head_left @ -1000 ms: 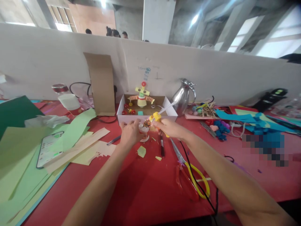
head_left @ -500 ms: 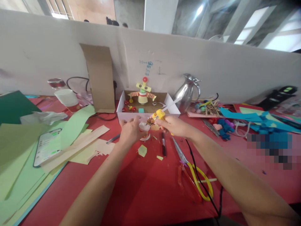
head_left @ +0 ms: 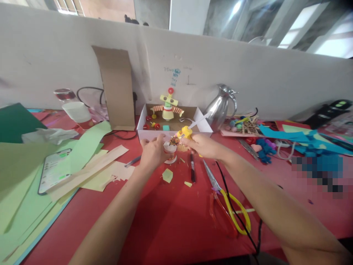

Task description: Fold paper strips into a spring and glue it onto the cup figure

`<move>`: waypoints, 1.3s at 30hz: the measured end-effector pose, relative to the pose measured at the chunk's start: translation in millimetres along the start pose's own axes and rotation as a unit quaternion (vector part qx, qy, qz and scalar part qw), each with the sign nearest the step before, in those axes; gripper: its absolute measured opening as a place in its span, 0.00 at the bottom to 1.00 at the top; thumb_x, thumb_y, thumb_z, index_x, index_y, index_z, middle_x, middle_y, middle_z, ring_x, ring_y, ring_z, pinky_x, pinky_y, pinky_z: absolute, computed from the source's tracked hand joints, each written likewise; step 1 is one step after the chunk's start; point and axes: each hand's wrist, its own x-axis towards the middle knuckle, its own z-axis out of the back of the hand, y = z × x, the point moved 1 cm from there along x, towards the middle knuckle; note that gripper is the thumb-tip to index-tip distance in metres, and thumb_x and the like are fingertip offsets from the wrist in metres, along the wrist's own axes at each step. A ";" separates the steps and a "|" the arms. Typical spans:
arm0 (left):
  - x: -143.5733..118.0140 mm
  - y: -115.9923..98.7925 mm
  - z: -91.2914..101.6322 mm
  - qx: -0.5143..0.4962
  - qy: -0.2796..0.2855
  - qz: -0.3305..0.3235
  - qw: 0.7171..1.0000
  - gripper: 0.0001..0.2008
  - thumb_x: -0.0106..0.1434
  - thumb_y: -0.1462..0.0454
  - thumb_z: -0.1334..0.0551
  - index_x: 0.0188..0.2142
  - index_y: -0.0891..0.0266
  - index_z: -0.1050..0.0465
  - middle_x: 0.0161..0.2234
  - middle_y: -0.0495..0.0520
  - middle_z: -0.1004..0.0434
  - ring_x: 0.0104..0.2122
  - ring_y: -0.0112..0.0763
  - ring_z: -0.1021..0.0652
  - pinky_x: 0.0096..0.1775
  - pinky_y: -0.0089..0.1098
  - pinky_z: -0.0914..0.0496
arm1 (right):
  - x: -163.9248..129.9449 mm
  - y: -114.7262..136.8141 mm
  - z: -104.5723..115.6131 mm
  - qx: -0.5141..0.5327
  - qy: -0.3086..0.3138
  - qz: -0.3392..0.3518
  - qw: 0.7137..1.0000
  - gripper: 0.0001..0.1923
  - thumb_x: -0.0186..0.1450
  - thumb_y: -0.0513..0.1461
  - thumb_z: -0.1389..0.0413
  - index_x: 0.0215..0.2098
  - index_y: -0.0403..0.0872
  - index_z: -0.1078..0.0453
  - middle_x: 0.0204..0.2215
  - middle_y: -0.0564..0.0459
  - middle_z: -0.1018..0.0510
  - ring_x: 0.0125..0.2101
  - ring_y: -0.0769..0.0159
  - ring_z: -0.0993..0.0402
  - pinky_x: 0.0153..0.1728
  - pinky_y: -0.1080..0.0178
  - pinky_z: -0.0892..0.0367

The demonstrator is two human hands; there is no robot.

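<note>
My left hand (head_left: 153, 151) is curled at the left side of a small paper cup (head_left: 170, 156), which has a whitish top and a red-patterned side. In my right hand (head_left: 202, 145) is a yellow hot glue gun (head_left: 185, 133), a long pale glue stick jutting from its back. Its patterned nozzle end lies over the cup's rim; the very tip is hard to make out. Pleated paper (head_left: 182, 147) sits just right of the cup. Behind both hands, a white box (head_left: 141, 121) contains a paper robot figure (head_left: 168, 106) and small red and yellow pieces.
Large scissors (head_left: 234, 206) with yellow and red handles lie beside a black cord (head_left: 227, 191). A black marker (head_left: 192, 169) and paper scraps (head_left: 167, 175) are nearer me. Coloured paper sheets and a phone (head_left: 53, 171) cover the left; a steel jug (head_left: 222, 106) stands behind.
My right hand has shifted the glue gun slightly left, bringing its nozzle end over the cup. My left hand keeps its place at the cup.
</note>
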 end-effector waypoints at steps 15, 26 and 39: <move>-0.1 2.4 -2.1 -0.013 0.003 -0.011 1.000 0.33 0.52 0.55 0.33 0.54 0.58 0.41 0.42 0.59 0.19 0.46 0.48 0.23 0.50 0.44 0.46 | 2.7 0.7 6.4 -0.025 0.030 0.014 0.999 0.24 0.70 0.53 0.55 0.24 0.47 0.37 0.19 0.54 0.30 0.23 0.67 0.32 0.29 0.64 0.39; 1.3 2.8 -1.9 -0.008 0.008 -0.009 1.000 0.34 0.51 0.53 0.32 0.55 0.58 0.41 0.42 0.60 0.20 0.45 0.49 0.23 0.49 0.45 0.45 | 2.3 0.5 11.0 -0.048 0.021 0.017 0.998 0.25 0.70 0.54 0.55 0.24 0.47 0.38 0.20 0.54 0.30 0.23 0.68 0.32 0.29 0.64 0.40; 0.7 1.2 2.0 -0.016 0.012 -0.015 1.000 0.36 0.52 0.54 0.32 0.57 0.57 0.43 0.44 0.60 0.19 0.46 0.48 0.23 0.51 0.47 0.45 | 5.0 3.4 9.5 -0.057 0.028 0.031 0.998 0.24 0.71 0.54 0.55 0.25 0.47 0.37 0.20 0.54 0.30 0.25 0.67 0.32 0.30 0.64 0.40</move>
